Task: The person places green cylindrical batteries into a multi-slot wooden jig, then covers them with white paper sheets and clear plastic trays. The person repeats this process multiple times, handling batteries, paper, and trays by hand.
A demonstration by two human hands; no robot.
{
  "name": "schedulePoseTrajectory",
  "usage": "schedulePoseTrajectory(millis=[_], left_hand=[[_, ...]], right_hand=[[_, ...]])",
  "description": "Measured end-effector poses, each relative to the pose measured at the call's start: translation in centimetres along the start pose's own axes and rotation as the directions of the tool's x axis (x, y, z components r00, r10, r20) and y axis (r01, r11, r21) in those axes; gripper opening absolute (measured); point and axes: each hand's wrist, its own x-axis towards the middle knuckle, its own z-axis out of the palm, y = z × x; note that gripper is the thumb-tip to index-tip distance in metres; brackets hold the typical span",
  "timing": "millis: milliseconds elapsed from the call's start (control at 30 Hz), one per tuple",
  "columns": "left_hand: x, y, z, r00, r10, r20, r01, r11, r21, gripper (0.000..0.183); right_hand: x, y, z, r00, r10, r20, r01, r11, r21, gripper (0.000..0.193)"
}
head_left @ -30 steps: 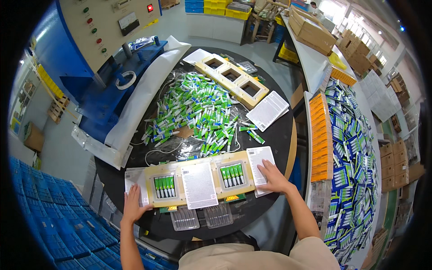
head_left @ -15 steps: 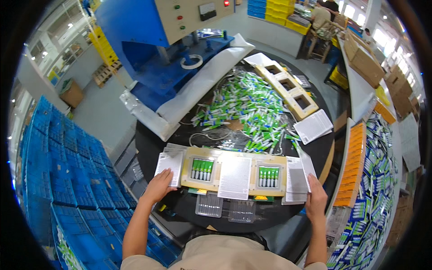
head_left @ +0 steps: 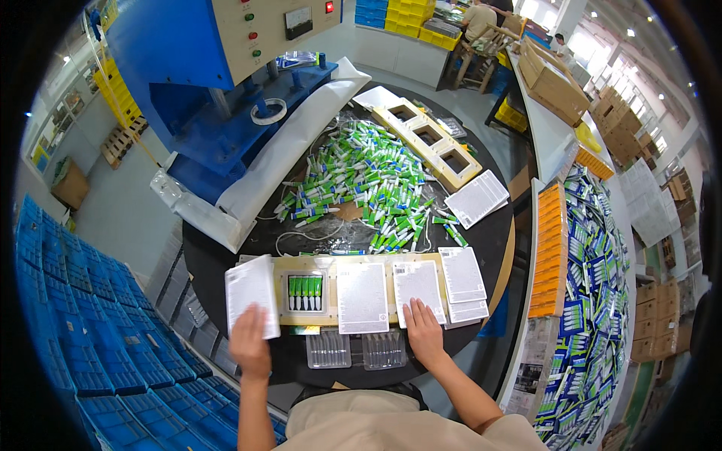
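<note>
Left hand (head_left: 250, 342) lies at the lower edge of the left card (head_left: 252, 289), blurred; whether the fingers pinch it or only rest on it cannot be told. Right hand (head_left: 423, 334) is laid flat, fingers extended and slightly apart, fingertips on the lower part of the right card (head_left: 418, 279).

Handling, as a recommendation: press the right card with flat fingertips, set its edges square to the frame (head_left: 332, 286), and avoid dragging it sideways. Turn the left card straight by its edge before lowering it, so that the tubes (head_left: 305, 292) in the uncovered window stay in line.

Pose: the left forearm rises almost upright from the lower edge; the right forearm slants up and inward from the lower right. Both wrists stay low.

Nearest the body, two clear plastic trays (head_left: 328, 350) lie side by side just below the frame. The frame lies across the near side of the round black bench (head_left: 492, 240), with the middle card (head_left: 362, 301) on it and stacked cards (head_left: 462, 272) at its right end. Beyond it is a loose heap of green-and-white tubes (head_left: 376, 173); farther right, a second frame (head_left: 416, 124) lies at a slant. A blue machine (head_left: 173, 45) stands at the far left.
</note>
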Motion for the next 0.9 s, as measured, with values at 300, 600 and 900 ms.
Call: schedulePoseTrajectory(millis=[300,600,900], left_hand=[[-2.9,4.4,8.4,0.913,0.220,0.343,-0.160,0.967,-0.196,0.051],[-3.6,1.8,7.0,0.795,0.285,0.536,-0.246,0.958,-0.145,0.060],[3.3,4.0,10.0,0.786,0.166,0.596,-0.125,0.986,-0.109,0.093]], right_hand=[[0.4,0.8,-2.4,0.975,-0.008,0.223,-0.028,0.987,0.157,0.067],[3.0,3.0,-4.5,0.963,-0.036,0.268,-0.049,0.952,0.302,0.058],[6.5,3.7,0.2,0.958,0.192,0.212,-0.228,0.960,0.164,0.078]])
